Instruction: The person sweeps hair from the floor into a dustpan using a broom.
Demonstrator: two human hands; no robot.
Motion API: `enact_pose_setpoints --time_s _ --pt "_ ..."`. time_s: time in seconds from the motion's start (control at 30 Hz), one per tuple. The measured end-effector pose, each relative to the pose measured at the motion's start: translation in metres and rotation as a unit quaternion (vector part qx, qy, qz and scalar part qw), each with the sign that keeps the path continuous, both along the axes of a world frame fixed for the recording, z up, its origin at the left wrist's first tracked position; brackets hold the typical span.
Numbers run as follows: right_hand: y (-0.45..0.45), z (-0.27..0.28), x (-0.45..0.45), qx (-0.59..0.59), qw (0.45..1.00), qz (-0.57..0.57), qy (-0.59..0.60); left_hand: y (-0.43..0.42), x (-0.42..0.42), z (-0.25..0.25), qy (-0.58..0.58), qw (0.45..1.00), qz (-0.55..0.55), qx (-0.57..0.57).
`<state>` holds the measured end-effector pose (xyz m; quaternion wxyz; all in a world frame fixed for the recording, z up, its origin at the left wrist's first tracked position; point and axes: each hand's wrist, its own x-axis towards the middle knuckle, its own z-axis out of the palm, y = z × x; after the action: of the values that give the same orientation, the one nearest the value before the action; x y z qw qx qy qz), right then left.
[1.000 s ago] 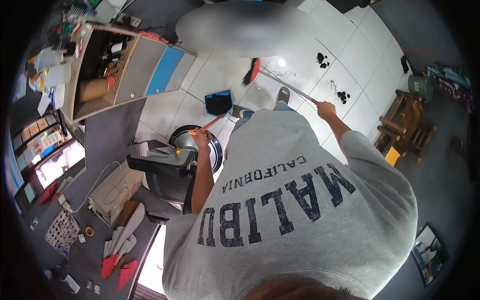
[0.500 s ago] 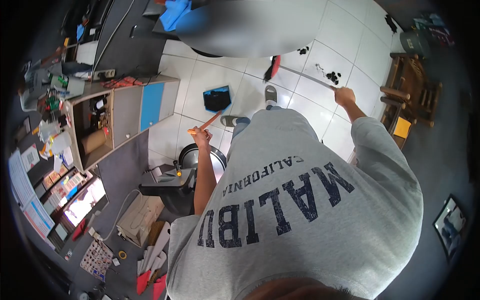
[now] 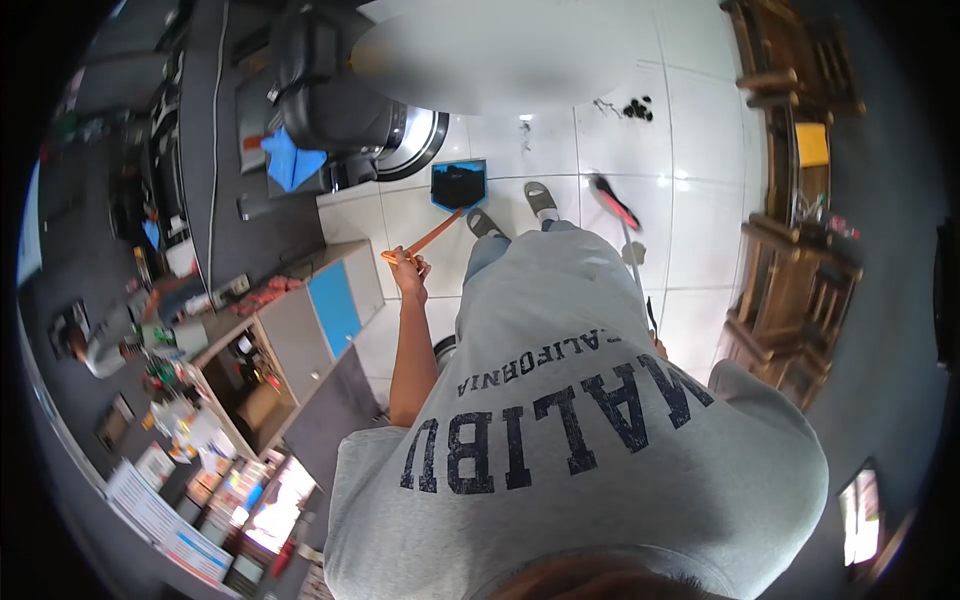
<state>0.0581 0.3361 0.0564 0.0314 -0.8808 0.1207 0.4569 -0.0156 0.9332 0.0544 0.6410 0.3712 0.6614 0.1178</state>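
Note:
My left hand [image 3: 408, 270] is closed round the orange handle of a blue dustpan [image 3: 476, 185], which is on the white tiled floor just ahead of my left foot and holds a dark heap. My right hand [image 3: 659, 347] shows only in part beside the shirt, closed on the thin pale stick of a broom [image 3: 633, 262]. The broom's red and black head [image 3: 614, 203] touches the floor to the right of my right foot. Dark clumps [image 3: 637, 107] lie on the tiles farther ahead.
A black chair [image 3: 330, 85] with a round shiny base [image 3: 425, 140] stands ahead on the left. Wooden benches [image 3: 790, 290] line the right side. A cabinet with a blue door [image 3: 334, 306] and a cluttered counter are on the left.
The view has turned and moved along the floor. The broom head has swung from ahead of my feet to their right, and my right hand has drawn back toward my body. The dustpan stays near my left foot.

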Motion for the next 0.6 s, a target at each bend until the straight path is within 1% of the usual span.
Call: enact_pose_setpoints --time_s 0.1,0.13,0.17,0.23,0.27,0.33,0.37,0.4,0.43,0.47,0.5,0.53,0.57,0.6 --pt "0.008 -0.047 -0.078 0.069 0.993 -0.097 -0.014 0.025 0.022 -0.003 0.003 0.997 -0.078 -0.009" --pt "0.016 -0.052 -0.087 0.105 0.978 -0.179 0.003 0.033 0.029 -0.005 0.004 0.995 -0.1 -0.01" --pt "0.025 -0.056 -0.094 0.123 0.964 -0.234 0.022 0.041 0.035 -0.007 -0.006 0.993 -0.117 -0.016" --pt "0.042 -0.076 -0.096 0.167 0.93 -0.318 0.081 0.06 0.045 -0.012 -0.025 0.987 -0.155 -0.023" --pt "0.044 -0.094 -0.095 0.197 0.909 -0.352 0.106 0.069 0.052 -0.009 -0.015 0.983 -0.182 -0.024" --pt "0.045 -0.141 -0.099 0.293 0.85 -0.422 0.117 0.083 0.062 -0.001 0.002 0.974 -0.226 -0.028" --pt "0.052 -0.18 -0.117 0.359 0.722 -0.591 0.04 0.093 0.064 -0.003 -0.01 0.969 -0.245 -0.025" --pt "0.06 -0.218 -0.134 0.422 0.552 -0.718 -0.037 0.105 0.068 -0.006 -0.021 0.961 -0.274 -0.018" --pt "0.065 -0.268 -0.137 0.47 0.744 -0.438 -0.184 0.117 0.068 -0.01 -0.033 0.953 -0.301 -0.011" --pt "0.103 -0.237 -0.11 0.434 0.699 -0.555 -0.118 0.124 0.066 -0.013 -0.043 0.945 -0.325 -0.006" --pt "0.142 -0.205 -0.082 0.382 0.632 -0.671 -0.069 0.128 0.071 -0.003 -0.034 0.946 -0.324 -0.002" --pt "0.166 -0.221 -0.045 0.311 0.661 -0.683 0.025 0.135 0.065 -0.003 -0.021 0.943 -0.331 -0.004" --pt "0.188 -0.241 -0.01 0.243 0.676 -0.685 0.123 0.144 0.067 -0.003 -0.014 0.941 -0.339 -0.002" --pt "0.236 -0.197 0.03 0.179 0.638 -0.739 0.118 0.151 0.074 -0.005 -0.012 0.938 -0.347 0.0"
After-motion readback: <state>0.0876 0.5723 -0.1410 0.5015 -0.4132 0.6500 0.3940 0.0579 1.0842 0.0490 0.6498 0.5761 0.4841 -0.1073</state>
